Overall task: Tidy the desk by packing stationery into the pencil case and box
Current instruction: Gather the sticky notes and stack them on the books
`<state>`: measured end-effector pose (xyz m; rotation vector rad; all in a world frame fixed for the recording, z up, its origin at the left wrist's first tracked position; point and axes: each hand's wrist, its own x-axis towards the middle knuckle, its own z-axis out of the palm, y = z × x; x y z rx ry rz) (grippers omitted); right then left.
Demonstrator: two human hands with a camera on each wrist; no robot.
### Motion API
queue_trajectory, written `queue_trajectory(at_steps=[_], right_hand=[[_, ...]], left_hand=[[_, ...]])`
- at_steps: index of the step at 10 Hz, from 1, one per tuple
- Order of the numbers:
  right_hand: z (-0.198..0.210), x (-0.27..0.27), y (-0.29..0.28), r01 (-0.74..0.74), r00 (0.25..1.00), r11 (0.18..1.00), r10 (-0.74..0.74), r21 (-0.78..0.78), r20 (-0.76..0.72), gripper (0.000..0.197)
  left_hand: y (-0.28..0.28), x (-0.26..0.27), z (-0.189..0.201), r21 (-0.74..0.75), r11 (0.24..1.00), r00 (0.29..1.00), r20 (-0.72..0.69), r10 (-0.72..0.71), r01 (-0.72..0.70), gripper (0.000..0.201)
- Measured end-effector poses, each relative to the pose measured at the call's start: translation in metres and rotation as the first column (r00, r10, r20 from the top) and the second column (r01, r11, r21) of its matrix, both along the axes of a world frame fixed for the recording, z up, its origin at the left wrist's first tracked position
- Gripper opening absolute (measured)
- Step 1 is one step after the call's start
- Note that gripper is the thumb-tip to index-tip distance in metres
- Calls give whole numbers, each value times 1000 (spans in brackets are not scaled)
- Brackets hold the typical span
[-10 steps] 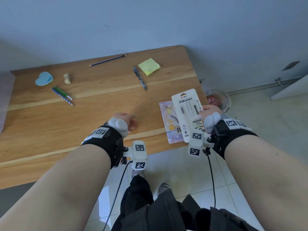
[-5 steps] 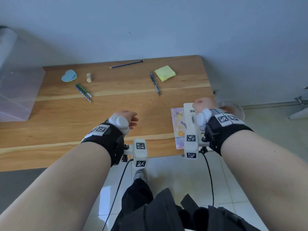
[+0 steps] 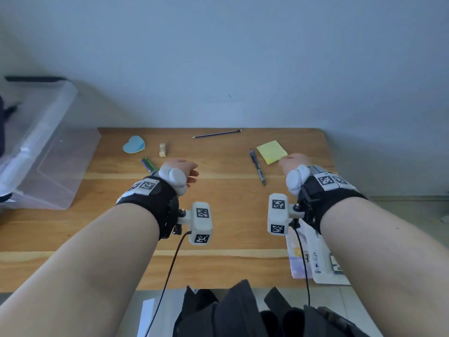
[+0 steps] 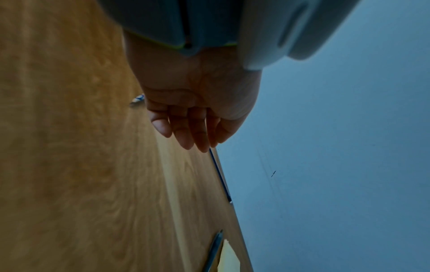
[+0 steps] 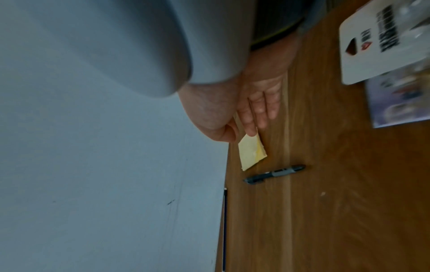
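My right hand (image 3: 292,161) reaches over the near right corner of the yellow sticky-note pad (image 3: 271,150). In the right wrist view its fingers (image 5: 250,125) are straight, with the tips touching the pad (image 5: 252,152), which lies flat. My left hand (image 3: 181,167) hovers over the desk beside the green and blue pens (image 3: 148,164); its fingers (image 4: 186,136) hang relaxed and hold nothing. A black pen (image 3: 257,169) lies just left of the pad. A blue pencil (image 3: 216,134) lies along the far edge. A white blister pack (image 3: 325,263) rests on a purple booklet (image 3: 297,259) under my right forearm.
A clear plastic box (image 3: 41,152) stands at the desk's left end. A blue heart-shaped note pad (image 3: 133,144) and a small beige eraser (image 3: 162,150) lie at the far left. The wall runs close behind the desk (image 3: 230,215).
My right hand has let go of the white blister pack, which now lies on the purple booklet, and has moved forward to the yellow pad. My left hand has moved forward towards the pens.
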<state>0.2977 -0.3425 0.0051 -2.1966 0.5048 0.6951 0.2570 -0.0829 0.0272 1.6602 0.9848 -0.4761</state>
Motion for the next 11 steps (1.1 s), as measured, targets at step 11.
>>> queue_trajectory(at_steps=[11], right_hand=[[63, -13, -11, -186, 981, 902, 150, -390, -122, 37]], left_hand=[[2, -11, 33, -21, 993, 981, 164, -109, 114, 17]])
